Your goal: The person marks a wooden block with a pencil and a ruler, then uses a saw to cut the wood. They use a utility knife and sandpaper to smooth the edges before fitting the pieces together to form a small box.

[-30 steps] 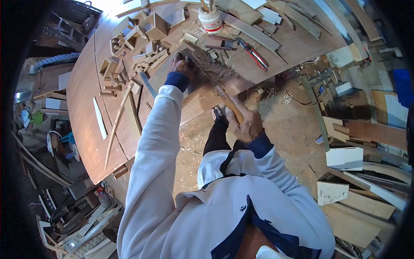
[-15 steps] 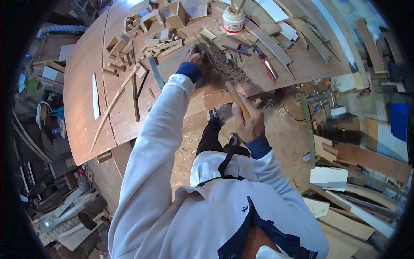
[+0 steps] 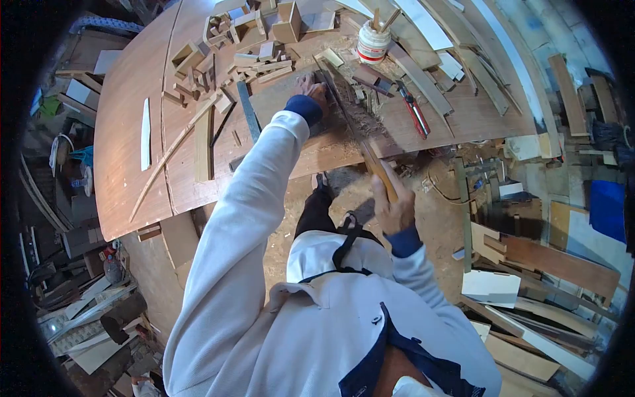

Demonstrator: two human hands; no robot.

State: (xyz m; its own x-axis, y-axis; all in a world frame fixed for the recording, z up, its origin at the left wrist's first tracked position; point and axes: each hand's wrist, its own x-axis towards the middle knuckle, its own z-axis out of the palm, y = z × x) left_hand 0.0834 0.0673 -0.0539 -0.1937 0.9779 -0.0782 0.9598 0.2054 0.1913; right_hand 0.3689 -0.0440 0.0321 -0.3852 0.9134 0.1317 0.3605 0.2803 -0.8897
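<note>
My right hand (image 3: 395, 210) is closed round the long wooden handle (image 3: 380, 169) of a handsaw, just off the near edge of the worktable. Its thin dark blade (image 3: 342, 100) runs forward over the tabletop, passing close to the right of my left hand (image 3: 312, 94). That hand presses down with curled fingers by the blade. Whatever lies beneath those fingers is mostly hidden. A greyish board (image 3: 270, 99) is left of the hand. Brown sawdust (image 3: 370, 122) is heaped right of the blade.
Small wood offcuts (image 3: 264, 66) and little wooden boxes (image 3: 286, 25) crowd the table's far side. A white tub (image 3: 374, 43) with sticks in it stands beyond the sawdust. A red-and-black tool (image 3: 415, 109) lies to the right. Stacked boards (image 3: 562, 261) fill the floor at right.
My right hand and the saw handle have moved slightly back toward my body. My left hand stays in place by the blade. The whole view has shifted a little.
</note>
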